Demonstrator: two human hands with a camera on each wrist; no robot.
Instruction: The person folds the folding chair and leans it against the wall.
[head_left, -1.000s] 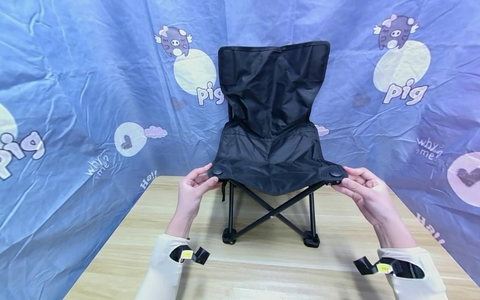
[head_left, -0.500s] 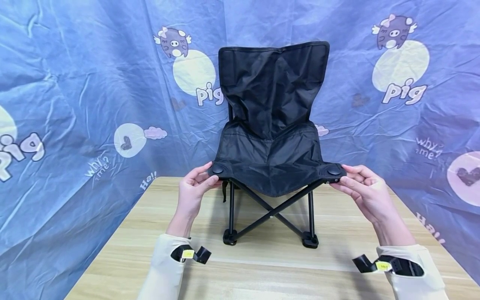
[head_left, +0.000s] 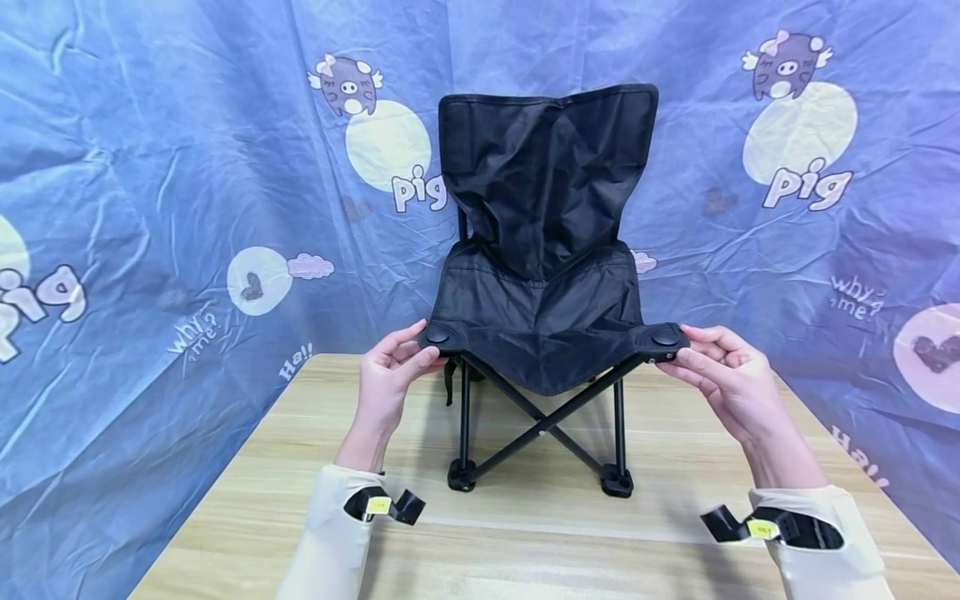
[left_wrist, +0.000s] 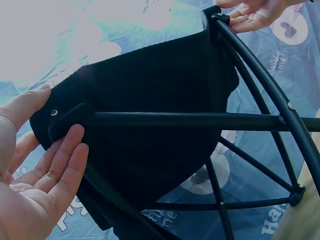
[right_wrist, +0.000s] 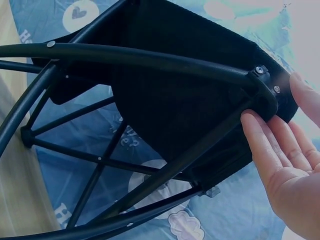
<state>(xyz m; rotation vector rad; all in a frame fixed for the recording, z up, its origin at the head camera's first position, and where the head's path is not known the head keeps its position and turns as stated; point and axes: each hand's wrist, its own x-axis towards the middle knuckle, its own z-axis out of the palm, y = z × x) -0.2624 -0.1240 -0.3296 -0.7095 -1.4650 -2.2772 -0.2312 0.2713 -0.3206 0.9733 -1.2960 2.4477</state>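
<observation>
Pinching the chair (head_left: pixel 542 325), upright on the table (head_left: pixel 525 550) between its left and right edges, by both front seat corners with left hand (head_left: pixel 382 375) and right hand (head_left: pixel 733 382), set well apart.
</observation>
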